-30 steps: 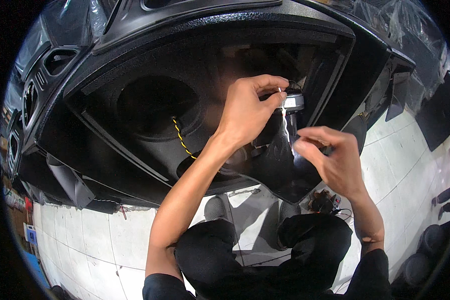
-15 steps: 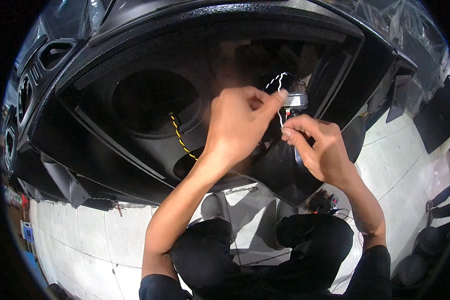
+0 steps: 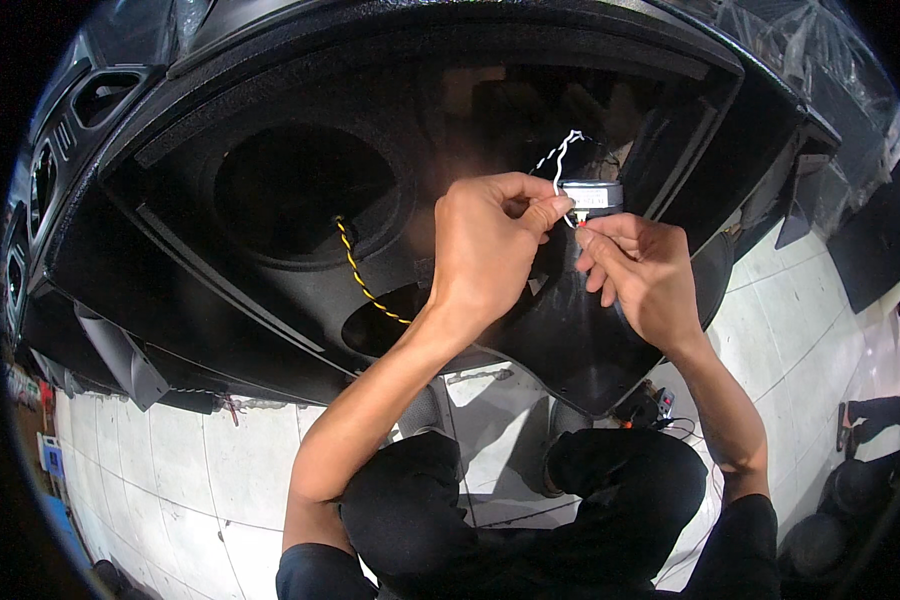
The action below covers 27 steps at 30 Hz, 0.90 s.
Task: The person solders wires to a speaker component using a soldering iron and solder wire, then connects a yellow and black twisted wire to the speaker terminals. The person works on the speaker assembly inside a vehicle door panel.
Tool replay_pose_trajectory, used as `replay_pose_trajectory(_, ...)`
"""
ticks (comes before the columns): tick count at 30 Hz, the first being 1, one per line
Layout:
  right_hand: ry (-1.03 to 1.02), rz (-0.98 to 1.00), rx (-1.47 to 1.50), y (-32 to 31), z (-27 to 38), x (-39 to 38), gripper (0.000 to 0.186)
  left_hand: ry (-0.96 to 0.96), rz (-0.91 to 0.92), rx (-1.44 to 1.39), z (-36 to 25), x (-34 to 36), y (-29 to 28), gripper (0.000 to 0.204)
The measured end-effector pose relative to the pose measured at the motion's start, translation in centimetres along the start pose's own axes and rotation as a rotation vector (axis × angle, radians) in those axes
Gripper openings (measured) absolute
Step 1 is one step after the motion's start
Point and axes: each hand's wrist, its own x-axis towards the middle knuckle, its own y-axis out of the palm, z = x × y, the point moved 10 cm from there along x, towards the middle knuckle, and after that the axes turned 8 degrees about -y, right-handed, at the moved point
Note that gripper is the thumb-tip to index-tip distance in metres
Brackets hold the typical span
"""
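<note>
A large black speaker cabinet lies before me with its recessed front facing up. A white wire, twisted with a black-and-white one higher up, loops beside a round compression driver with a silvery rim and a pale label. My left hand is closed, pinching the white wire between thumb and forefinger at the driver's left edge. My right hand is also closed, thumb and forefinger pinched on the wire's lower end against a small red terminal below the driver. Fingertips partly hide the contact point.
A twisted yellow-and-black wire comes out of a large round opening at the cabinet's left. More black cabinets stand at the far left. Pale floor tiles lie below, with a tool and cable near my right knee.
My right hand has moved up, bringing the white wire's end to the red terminal. The left hand has shifted slightly right, still pinching the wire.
</note>
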Motion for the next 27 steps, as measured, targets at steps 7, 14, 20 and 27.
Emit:
replay_pose_trajectory(7, -0.055, -0.078, -0.099, -0.2, 0.8, -0.3, 0.021, 0.023, -0.062, -0.032, 0.6, 0.0, -0.2, 0.015)
replay_pose_trajectory(14, -0.287, -0.109, -0.349, 0.0, 2.5, -0.8, 0.018, 0.169, -0.121, 0.033, -0.5, -0.5, -0.4, 0.013)
replay_pose_trajectory(20, -0.456, -0.084, -0.518, 0.0, 3.4, -0.8, 0.013, 0.201, -0.164, 0.002, -0.8, -0.8, -0.6, 0.013)
replay_pose_trajectory(27, -0.696, -0.128, -0.836, 1.2, 6.3, -1.9, 0.008, 0.269, -0.182, 0.128, -1.3, -1.1, -0.4, 0.011)
